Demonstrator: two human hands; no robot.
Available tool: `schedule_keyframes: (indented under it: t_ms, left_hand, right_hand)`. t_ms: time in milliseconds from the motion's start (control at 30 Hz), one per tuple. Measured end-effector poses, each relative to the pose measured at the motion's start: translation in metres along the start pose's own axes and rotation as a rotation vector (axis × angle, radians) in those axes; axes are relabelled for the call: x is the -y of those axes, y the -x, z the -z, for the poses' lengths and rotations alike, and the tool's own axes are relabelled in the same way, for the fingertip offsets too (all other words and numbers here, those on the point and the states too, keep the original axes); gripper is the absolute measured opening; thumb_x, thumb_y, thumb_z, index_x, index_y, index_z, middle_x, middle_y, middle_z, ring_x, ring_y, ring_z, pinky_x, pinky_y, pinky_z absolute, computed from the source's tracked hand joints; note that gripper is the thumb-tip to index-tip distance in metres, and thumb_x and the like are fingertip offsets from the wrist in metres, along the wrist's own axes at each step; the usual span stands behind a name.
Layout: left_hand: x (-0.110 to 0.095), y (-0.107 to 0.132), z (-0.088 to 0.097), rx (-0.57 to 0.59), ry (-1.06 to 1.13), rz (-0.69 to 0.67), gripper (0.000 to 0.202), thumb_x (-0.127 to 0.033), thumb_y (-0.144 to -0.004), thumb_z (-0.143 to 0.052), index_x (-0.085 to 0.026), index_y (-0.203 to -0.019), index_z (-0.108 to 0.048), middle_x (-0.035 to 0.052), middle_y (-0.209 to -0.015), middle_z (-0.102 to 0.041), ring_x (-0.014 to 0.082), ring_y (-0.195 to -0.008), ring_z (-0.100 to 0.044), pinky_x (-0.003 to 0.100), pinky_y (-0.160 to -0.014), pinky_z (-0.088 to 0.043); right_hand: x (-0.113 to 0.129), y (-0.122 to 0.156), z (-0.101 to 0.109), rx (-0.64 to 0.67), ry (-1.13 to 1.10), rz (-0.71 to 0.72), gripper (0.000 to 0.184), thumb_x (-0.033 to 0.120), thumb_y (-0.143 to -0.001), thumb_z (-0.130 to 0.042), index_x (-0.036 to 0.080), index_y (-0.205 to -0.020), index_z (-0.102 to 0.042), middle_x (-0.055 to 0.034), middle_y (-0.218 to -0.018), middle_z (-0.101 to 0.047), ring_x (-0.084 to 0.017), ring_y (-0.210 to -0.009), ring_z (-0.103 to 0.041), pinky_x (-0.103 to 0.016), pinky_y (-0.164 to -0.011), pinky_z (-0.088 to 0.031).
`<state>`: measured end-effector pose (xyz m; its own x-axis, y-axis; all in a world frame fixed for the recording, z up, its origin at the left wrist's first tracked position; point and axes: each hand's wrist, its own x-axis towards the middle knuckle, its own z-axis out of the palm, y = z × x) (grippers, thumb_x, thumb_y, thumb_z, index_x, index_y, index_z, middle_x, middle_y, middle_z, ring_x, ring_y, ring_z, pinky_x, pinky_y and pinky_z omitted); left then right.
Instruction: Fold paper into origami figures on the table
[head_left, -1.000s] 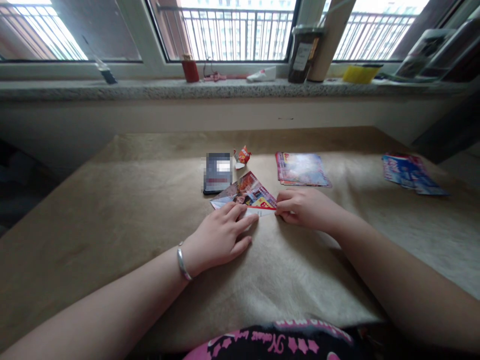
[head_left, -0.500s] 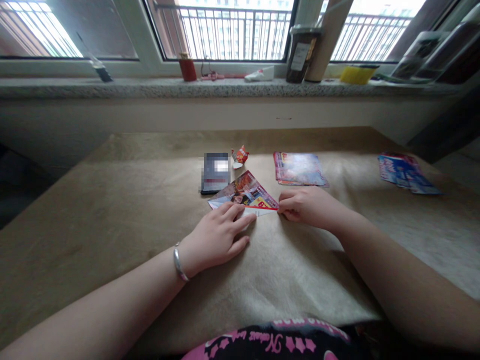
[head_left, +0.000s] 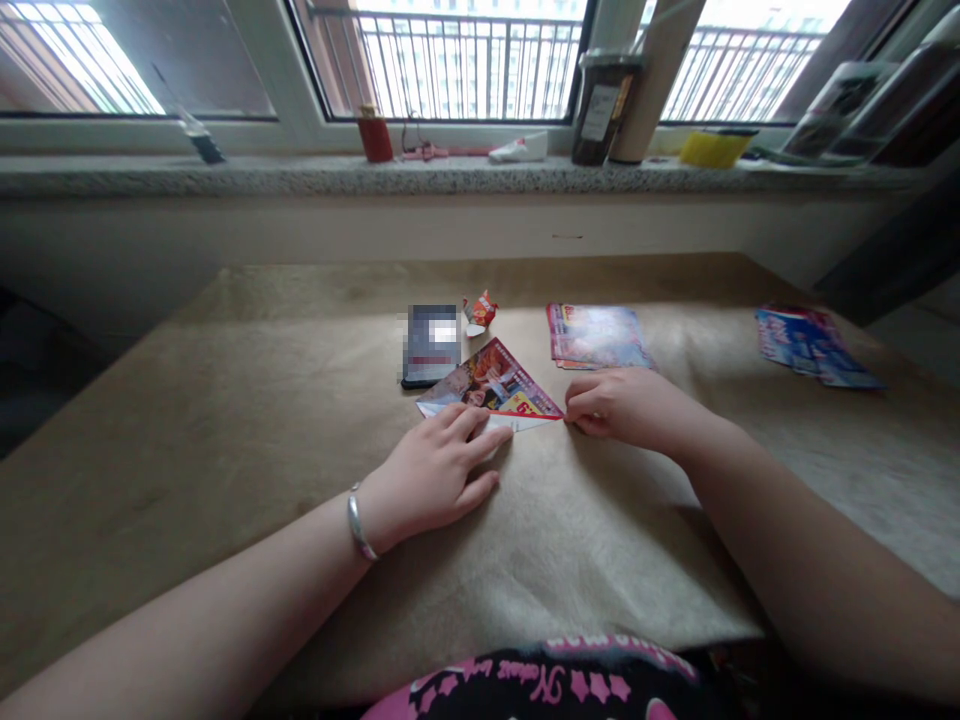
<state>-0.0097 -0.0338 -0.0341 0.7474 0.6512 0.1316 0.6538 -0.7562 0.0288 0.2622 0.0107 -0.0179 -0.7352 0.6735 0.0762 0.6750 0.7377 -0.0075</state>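
A colourful printed sheet of paper (head_left: 499,385), folded into a triangle, lies on the table with its point away from me. A narrow white strip shows along its near edge. My left hand (head_left: 439,465) lies with fingers spread, its fingertips on the paper's near left part. At the paper's right corner, my right hand (head_left: 611,405) has its thumb and fingers pinched together on the tip. Beyond the paper stand a small folded red-and-white paper figure (head_left: 480,314) and a dark, blurred-out phone-like object (head_left: 431,345).
A stack of printed sheets (head_left: 600,336) lies beyond my right hand, and blue-red leaflets (head_left: 814,347) are fanned out far right. The brown-covered table (head_left: 247,430) meets a wall under a stone sill (head_left: 300,180) holding a jar (head_left: 604,110) and small items.
My right hand has slid slightly to the right, and the paper's right corner now reaches a little farther that way. My left hand has stayed in place.
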Motion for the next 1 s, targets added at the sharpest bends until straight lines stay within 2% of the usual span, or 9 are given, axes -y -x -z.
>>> schedule_keyframes:
  t_ms: [200,333,433,533,633,767,1000]
  left_hand:
    - [-0.001,0.000,0.001,0.004,-0.015,-0.008,0.043,-0.039,-0.090,-0.043,-0.021,-0.128,-0.045,0.0102,-0.123,-0.046,0.0263,-0.114,-0.042,0.041,-0.102,-0.035]
    - [0.000,-0.001,0.000,-0.014,-0.003,-0.010,0.042,-0.038,-0.089,-0.044,-0.021,-0.128,-0.046,0.0097,-0.122,-0.047,0.0260,-0.113,-0.042,0.041,-0.101,-0.035]
    - [0.001,-0.001,-0.001,-0.021,0.012,-0.013,0.043,-0.039,-0.089,-0.045,-0.021,-0.127,-0.046,0.0094,-0.121,-0.047,0.0264,-0.113,-0.041,0.042,-0.100,-0.036]
    - [0.003,-0.001,-0.002,-0.019,0.031,-0.013,0.043,-0.040,-0.088,-0.046,-0.022,-0.127,-0.046,0.0096,-0.121,-0.047,0.0272,-0.113,-0.040,0.044,-0.100,-0.036]
    - [0.004,-0.001,-0.002,-0.007,0.038,-0.013,0.044,-0.041,-0.087,-0.046,-0.021,-0.127,-0.047,0.0102,-0.120,-0.047,0.0278,-0.113,-0.040,0.045,-0.100,-0.036]
    - [0.004,-0.002,-0.002,0.002,0.043,-0.006,0.045,-0.042,-0.087,-0.046,-0.021,-0.127,-0.047,0.0105,-0.119,-0.047,0.0280,-0.113,-0.040,0.045,-0.100,-0.036]
    - [0.004,-0.002,-0.005,-0.005,0.046,-0.010,0.046,-0.042,-0.088,-0.045,-0.022,-0.129,-0.045,0.0105,-0.122,-0.046,0.0281,-0.116,-0.038,0.047,-0.103,-0.034]
  right_hand:
    - [-0.005,0.007,0.000,0.002,-0.008,-0.048,0.017,0.015,-0.076,-0.054,0.024,-0.075,-0.069,0.0016,-0.085,-0.069,-0.012,-0.069,-0.060,-0.025,-0.055,-0.034]
    - [0.001,0.005,0.001,-0.092,-0.039,-0.066,0.016,0.017,-0.079,-0.054,0.022,-0.078,-0.069,-0.0007,-0.082,-0.068,-0.014,-0.071,-0.060,-0.025,-0.060,-0.038]
    - [0.010,-0.001,-0.004,-0.191,-0.085,0.027,0.020,0.020,-0.086,-0.050,0.021,-0.084,-0.070,-0.0027,-0.085,-0.068,-0.015,-0.078,-0.059,-0.026,-0.071,-0.041]
    - [0.017,-0.007,-0.012,-0.169,-0.072,0.120,0.022,0.019,-0.087,-0.049,0.021,-0.084,-0.070,-0.0042,-0.084,-0.068,-0.015,-0.076,-0.056,-0.026,-0.069,-0.041]
    - [0.021,-0.012,-0.018,-0.183,-0.081,0.110,0.021,0.019,-0.087,-0.050,0.021,-0.086,-0.070,-0.0042,-0.082,-0.067,-0.016,-0.075,-0.054,-0.026,-0.067,-0.041]
    - [0.025,-0.017,-0.023,-0.214,-0.114,0.178,0.023,0.018,-0.089,-0.047,0.020,-0.087,-0.070,-0.0051,-0.083,-0.066,-0.015,-0.076,-0.054,-0.026,-0.067,-0.041]
    - [0.034,-0.022,-0.027,-0.240,-0.118,0.175,0.024,0.019,-0.090,-0.046,0.019,-0.087,-0.070,-0.0058,-0.082,-0.065,-0.016,-0.078,-0.054,-0.027,-0.068,-0.042]
